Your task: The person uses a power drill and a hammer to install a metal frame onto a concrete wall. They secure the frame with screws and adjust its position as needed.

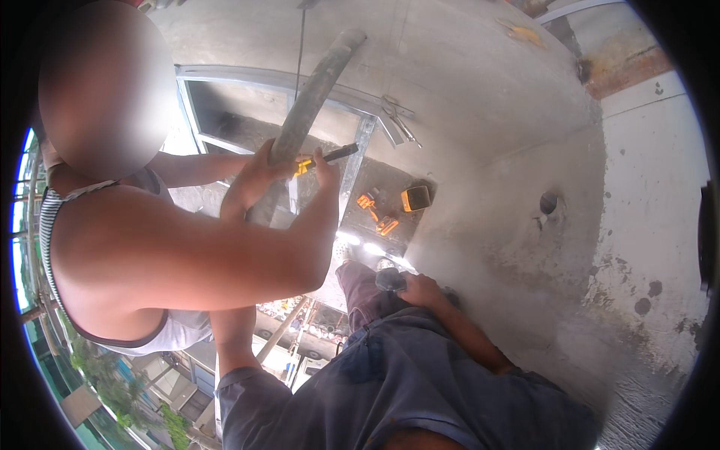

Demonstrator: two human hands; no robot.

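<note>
A long grey pipe (319,86) slants up in front of the window frame. My left hand (259,180) appears closed round its lower part; another person's arm crosses in front of my forearm. That person's hand (326,171) holds a black and yellow hand tool (343,152) beside the pipe, and their other arm reaches toward the pipe from behind. My right hand (424,290), low by my leg, is closed on a dark blunt-ended object (390,280). The kind of that object is unclear.
The co-worker (135,262) stands close on my left. Orange and black power tools (367,202) and an orange-rimmed container (416,199) lie below the metal window frame (360,150). Metal pliers (401,120) rest near it. A plastered wall (510,150) rises on the right; street and greenery show far below left.
</note>
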